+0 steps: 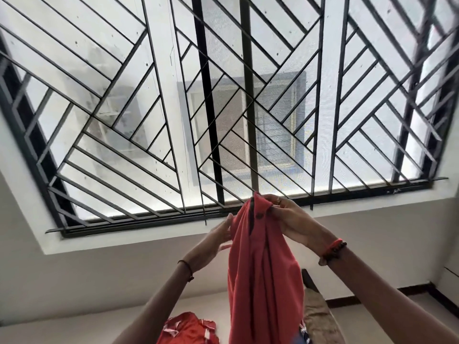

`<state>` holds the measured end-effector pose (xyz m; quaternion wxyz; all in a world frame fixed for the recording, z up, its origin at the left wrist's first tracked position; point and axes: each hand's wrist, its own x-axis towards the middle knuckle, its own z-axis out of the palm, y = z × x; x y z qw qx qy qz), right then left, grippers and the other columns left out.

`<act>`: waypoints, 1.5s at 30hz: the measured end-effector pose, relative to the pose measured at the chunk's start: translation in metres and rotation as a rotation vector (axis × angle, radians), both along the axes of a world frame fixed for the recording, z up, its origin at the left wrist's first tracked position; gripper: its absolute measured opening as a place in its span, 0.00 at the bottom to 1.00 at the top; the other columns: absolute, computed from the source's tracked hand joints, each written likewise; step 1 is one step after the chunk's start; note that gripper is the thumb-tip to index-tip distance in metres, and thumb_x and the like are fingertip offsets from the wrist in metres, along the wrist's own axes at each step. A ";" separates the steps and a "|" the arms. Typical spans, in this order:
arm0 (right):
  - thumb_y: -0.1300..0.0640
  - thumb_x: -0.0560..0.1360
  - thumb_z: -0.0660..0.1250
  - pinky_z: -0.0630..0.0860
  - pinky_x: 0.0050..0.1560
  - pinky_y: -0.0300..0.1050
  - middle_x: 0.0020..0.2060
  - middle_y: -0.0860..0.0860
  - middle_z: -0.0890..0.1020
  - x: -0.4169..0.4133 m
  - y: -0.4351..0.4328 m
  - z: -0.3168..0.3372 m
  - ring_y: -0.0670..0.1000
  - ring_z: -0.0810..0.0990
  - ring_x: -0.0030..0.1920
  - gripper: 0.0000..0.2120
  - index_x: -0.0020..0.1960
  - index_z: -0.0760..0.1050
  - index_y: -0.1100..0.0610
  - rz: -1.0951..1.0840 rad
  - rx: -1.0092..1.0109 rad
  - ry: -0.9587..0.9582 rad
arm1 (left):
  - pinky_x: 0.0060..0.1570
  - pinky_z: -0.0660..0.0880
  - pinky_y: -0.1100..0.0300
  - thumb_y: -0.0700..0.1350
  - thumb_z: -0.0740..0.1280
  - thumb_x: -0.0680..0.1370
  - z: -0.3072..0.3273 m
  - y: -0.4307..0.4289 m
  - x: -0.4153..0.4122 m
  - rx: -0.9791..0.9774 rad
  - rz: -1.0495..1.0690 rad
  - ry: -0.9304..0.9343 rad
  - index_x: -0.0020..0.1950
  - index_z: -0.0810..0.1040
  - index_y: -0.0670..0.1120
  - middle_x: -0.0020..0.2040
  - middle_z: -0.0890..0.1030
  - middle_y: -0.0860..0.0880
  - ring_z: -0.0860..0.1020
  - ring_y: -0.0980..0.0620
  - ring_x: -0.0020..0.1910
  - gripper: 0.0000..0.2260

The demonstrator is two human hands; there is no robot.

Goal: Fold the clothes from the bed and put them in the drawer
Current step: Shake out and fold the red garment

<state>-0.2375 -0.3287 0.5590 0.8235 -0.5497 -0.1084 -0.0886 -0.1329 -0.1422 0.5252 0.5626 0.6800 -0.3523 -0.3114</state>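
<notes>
A red shirt [263, 274] with dark buttons hangs in front of me, held up high before the window. My right hand [285, 217] pinches its top edge near the collar. My left hand [213, 242] is beside the cloth on the left, fingers straight and touching its edge. The shirt drapes down past the bottom of the view. Another red garment with white marks [188, 328] lies below, and a brownish cloth [320, 319] lies to the right of the shirt. The drawer is out of sight.
A wide window with a black metal grille [223, 108] fills the upper view above a white sill [149, 234]. White wall runs below it. A dark skirting strip [409, 292] shows at the lower right.
</notes>
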 end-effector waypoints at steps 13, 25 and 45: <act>0.49 0.54 0.83 0.81 0.42 0.40 0.45 0.58 0.82 -0.005 -0.015 -0.005 0.50 0.83 0.41 0.37 0.56 0.76 0.65 -0.139 -0.129 0.051 | 0.46 0.72 0.67 0.40 0.63 0.79 0.032 -0.011 0.021 -0.226 0.158 -0.314 0.51 0.79 0.44 0.39 0.82 0.57 0.78 0.62 0.41 0.05; 0.63 0.66 0.71 0.79 0.44 0.39 0.45 0.57 0.81 0.001 -0.003 -0.031 0.50 0.81 0.43 0.20 0.57 0.74 0.55 -0.285 -0.283 0.041 | 0.40 0.67 0.74 0.24 0.52 0.69 0.103 -0.028 0.021 -0.347 0.105 -0.742 0.38 0.80 0.37 0.37 0.77 0.52 0.75 0.66 0.37 0.18; 0.45 0.72 0.71 0.75 0.50 0.46 0.41 0.50 0.80 0.015 0.006 0.038 0.47 0.78 0.44 0.18 0.48 0.77 0.60 -0.080 -0.674 0.139 | 0.42 0.67 0.73 0.32 0.61 0.67 0.111 -0.023 0.035 -0.197 -0.150 -1.036 0.29 0.77 0.44 0.38 0.75 0.51 0.75 0.62 0.40 0.11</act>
